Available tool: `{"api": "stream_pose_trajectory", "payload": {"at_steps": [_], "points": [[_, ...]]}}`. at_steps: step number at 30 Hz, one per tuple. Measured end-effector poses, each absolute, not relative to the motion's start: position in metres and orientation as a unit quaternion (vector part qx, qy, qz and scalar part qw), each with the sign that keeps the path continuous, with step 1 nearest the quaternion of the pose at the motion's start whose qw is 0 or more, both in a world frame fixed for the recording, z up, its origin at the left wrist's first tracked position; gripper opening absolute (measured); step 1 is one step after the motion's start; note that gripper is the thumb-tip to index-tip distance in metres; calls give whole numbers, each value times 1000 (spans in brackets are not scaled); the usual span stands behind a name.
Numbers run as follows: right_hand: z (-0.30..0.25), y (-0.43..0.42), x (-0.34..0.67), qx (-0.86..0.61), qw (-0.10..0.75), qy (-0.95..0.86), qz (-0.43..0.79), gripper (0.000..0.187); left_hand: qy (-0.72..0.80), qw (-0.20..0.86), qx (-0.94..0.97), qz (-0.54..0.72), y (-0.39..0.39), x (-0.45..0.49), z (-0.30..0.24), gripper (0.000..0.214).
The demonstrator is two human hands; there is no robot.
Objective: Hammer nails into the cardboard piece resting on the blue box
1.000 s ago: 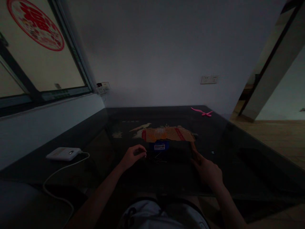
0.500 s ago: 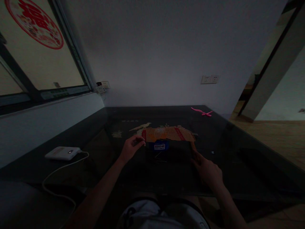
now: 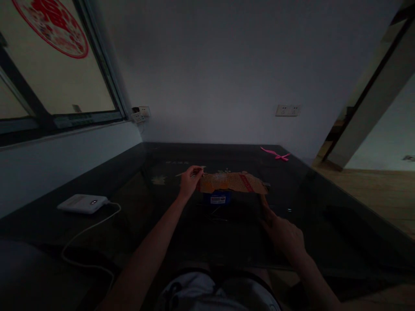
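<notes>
A brown cardboard strip point(image 3: 231, 181) with red bands and a ragged edge lies level above a blue tin point(image 3: 216, 198) with a white label, whose top it hides. My left hand point(image 3: 191, 181) is at the strip's left end, thumb and finger pinched together. What they hold, if anything, is too small to tell. My right hand point(image 3: 285, 233) is closed round a brown stick-like piece point(image 3: 265, 205) that reaches up to the strip's right end. Whether the two are joined cannot be seen. Thin wire-like lines point(image 3: 218, 216) lie before the tin.
A white power bank point(image 3: 82, 204) with a white cable point(image 3: 84, 233) lies on the dark glossy table point(image 3: 181, 151) at left. A pink ribbon-like strip point(image 3: 275, 154) is at the back right. Wall sockets point(image 3: 288, 111) sit above the table, and a window borders the left.
My left hand has moved up and to the right, from beside the strip's left end to over it. My right hand and the cardboard strip look nearly unmoved. The view has shifted slightly.
</notes>
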State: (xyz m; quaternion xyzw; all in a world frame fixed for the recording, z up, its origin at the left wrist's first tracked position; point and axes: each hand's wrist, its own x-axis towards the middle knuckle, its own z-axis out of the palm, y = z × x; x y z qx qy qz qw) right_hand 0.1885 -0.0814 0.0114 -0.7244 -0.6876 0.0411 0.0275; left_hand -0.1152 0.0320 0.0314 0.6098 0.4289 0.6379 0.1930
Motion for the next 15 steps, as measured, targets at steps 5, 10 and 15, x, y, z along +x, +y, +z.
{"api": "stream_pose_trajectory", "payload": {"at_steps": [5,10,15], "points": [[10,-72,191,-710,22,-703,-10,55,429,176,631,622,28,-116,29,14],[7,-60,194,-702,11,-712,1,63,435,154,646,608,29,-117,26,13],[4,-49,205,-685,31,-726,49,60,446,140,646,603,29,-117,25,13]]}}
